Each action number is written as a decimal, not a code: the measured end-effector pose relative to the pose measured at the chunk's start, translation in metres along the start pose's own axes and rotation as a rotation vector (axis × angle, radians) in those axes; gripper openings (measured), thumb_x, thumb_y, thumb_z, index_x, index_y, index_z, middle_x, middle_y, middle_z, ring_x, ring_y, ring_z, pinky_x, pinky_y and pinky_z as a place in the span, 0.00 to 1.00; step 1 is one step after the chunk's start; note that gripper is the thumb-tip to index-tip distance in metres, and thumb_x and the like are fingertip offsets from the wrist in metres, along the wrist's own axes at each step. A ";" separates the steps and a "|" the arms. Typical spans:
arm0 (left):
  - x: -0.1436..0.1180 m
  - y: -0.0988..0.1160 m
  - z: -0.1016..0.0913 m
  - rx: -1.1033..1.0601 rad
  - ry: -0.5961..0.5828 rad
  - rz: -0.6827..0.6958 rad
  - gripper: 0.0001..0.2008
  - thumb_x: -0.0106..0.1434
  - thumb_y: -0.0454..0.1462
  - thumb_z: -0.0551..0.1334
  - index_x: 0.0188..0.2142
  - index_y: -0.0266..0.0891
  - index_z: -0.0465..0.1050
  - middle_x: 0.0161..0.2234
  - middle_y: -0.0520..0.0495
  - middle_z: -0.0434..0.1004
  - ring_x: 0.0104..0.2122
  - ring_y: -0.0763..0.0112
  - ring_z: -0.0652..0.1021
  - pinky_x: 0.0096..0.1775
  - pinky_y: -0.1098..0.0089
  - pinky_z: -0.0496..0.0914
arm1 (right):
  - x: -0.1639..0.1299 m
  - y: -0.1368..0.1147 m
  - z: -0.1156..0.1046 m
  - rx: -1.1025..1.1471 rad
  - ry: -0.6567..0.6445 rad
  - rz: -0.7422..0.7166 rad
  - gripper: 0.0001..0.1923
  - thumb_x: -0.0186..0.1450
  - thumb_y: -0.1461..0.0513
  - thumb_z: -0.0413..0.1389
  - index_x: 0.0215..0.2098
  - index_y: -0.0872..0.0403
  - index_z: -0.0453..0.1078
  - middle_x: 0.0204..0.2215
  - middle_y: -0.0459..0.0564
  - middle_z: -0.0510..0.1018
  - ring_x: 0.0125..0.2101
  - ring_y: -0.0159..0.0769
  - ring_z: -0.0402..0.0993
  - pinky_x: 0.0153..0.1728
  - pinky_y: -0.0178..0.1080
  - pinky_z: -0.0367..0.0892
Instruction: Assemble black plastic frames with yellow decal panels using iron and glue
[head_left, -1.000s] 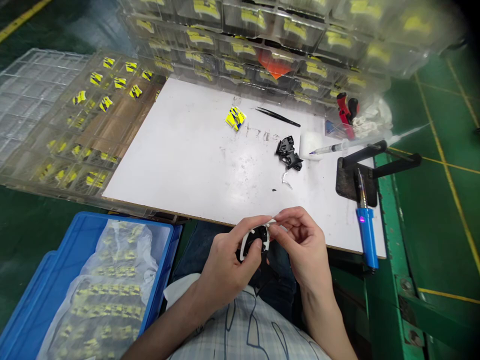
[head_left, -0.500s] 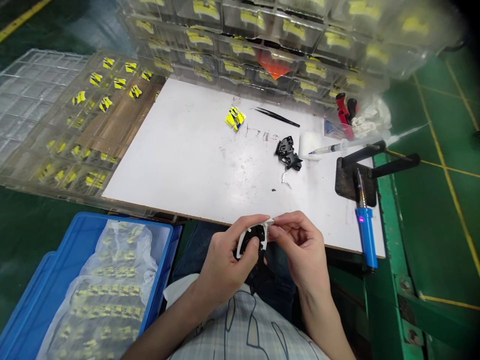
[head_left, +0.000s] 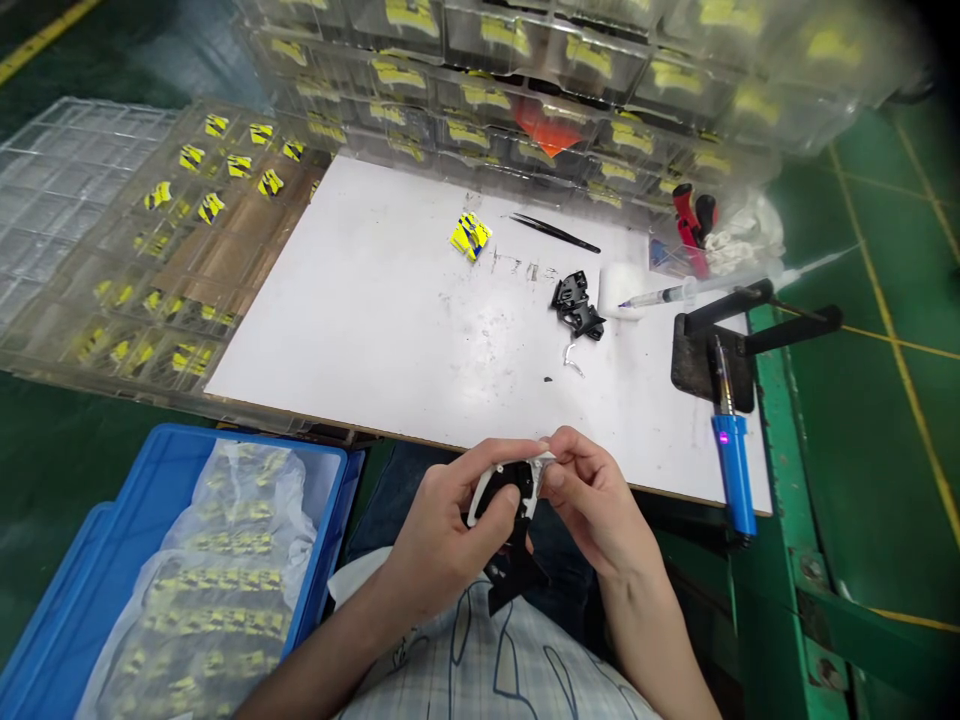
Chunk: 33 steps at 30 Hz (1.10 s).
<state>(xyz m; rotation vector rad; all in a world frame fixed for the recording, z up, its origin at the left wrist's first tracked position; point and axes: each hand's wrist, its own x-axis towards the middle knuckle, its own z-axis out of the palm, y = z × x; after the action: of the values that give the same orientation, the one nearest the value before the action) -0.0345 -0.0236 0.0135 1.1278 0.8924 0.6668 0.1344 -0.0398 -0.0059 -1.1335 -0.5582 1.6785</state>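
Both hands meet just below the near edge of the white board [head_left: 375,320]. My left hand [head_left: 442,530] grips a small black part with a white curved rim [head_left: 504,487]; a black piece hangs below it [head_left: 514,585]. My right hand [head_left: 592,500] pinches the white rim's right end with thumb and fingers. On the board lie another black part [head_left: 577,305], a yellow-and-blue packet [head_left: 471,235], black tweezers [head_left: 555,233] and a small white clip [head_left: 574,358].
A syringe [head_left: 660,295] and a blue-handled iron [head_left: 731,450] on a black stand [head_left: 709,345] sit at the right. Clear compartment trays [head_left: 150,250] with yellow pieces lie left and behind. A blue crate [head_left: 150,580] holds bagged yellow parts at lower left.
Both hands have shifted slightly down and toward me with the part. The black piece beneath it now hangs lower and shows more.
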 end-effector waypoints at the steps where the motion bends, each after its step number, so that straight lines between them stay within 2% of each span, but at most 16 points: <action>1: 0.000 0.000 0.000 0.009 0.000 0.003 0.18 0.71 0.37 0.57 0.58 0.44 0.74 0.25 0.50 0.80 0.23 0.68 0.80 0.26 0.73 0.72 | 0.000 0.000 0.000 0.019 -0.012 -0.001 0.16 0.55 0.52 0.73 0.29 0.51 0.74 0.26 0.44 0.79 0.26 0.31 0.75 0.31 0.34 0.76; 5: -0.002 0.000 -0.001 0.012 0.005 0.001 0.18 0.71 0.37 0.56 0.57 0.44 0.75 0.25 0.50 0.80 0.23 0.68 0.80 0.26 0.74 0.72 | 0.000 -0.001 0.001 0.074 -0.055 -0.002 0.13 0.57 0.56 0.73 0.29 0.51 0.75 0.27 0.43 0.79 0.26 0.29 0.75 0.31 0.31 0.75; 11: -0.001 0.000 -0.001 -0.164 -0.014 -0.048 0.17 0.70 0.37 0.58 0.56 0.44 0.75 0.25 0.51 0.79 0.23 0.71 0.79 0.26 0.76 0.74 | 0.000 -0.001 0.003 0.114 -0.071 -0.008 0.13 0.57 0.56 0.73 0.29 0.51 0.75 0.27 0.43 0.78 0.26 0.29 0.74 0.32 0.32 0.75; 16: 0.001 -0.001 0.000 -0.218 -0.002 -0.053 0.15 0.69 0.37 0.59 0.54 0.41 0.76 0.25 0.51 0.78 0.22 0.72 0.78 0.24 0.77 0.73 | 0.000 0.003 0.004 0.125 -0.074 -0.013 0.12 0.58 0.57 0.72 0.30 0.51 0.75 0.28 0.43 0.78 0.27 0.29 0.75 0.32 0.31 0.75; 23: 0.003 -0.006 -0.007 -0.336 0.007 -0.043 0.14 0.69 0.40 0.63 0.52 0.41 0.76 0.22 0.53 0.77 0.20 0.75 0.77 0.23 0.80 0.71 | 0.003 0.010 0.011 0.166 -0.101 -0.029 0.09 0.62 0.57 0.70 0.38 0.50 0.79 0.27 0.41 0.78 0.25 0.25 0.75 0.32 0.28 0.75; 29: 0.001 -0.004 -0.008 -0.307 0.020 -0.010 0.12 0.69 0.39 0.62 0.51 0.43 0.77 0.24 0.53 0.77 0.21 0.76 0.77 0.24 0.81 0.71 | 0.005 0.010 0.010 0.148 -0.118 0.003 0.09 0.62 0.56 0.70 0.36 0.51 0.78 0.25 0.42 0.78 0.28 0.28 0.78 0.34 0.28 0.76; 33: 0.002 -0.003 -0.008 -0.283 0.024 -0.004 0.11 0.70 0.39 0.61 0.50 0.44 0.77 0.24 0.53 0.78 0.21 0.75 0.78 0.25 0.80 0.72 | 0.007 0.010 0.010 0.149 -0.121 -0.004 0.08 0.62 0.57 0.69 0.35 0.51 0.78 0.24 0.41 0.77 0.24 0.26 0.76 0.33 0.29 0.77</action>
<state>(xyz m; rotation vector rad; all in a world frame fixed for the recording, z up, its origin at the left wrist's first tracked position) -0.0400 -0.0192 0.0087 0.8668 0.7920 0.7786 0.1209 -0.0362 -0.0119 -0.9278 -0.5022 1.7629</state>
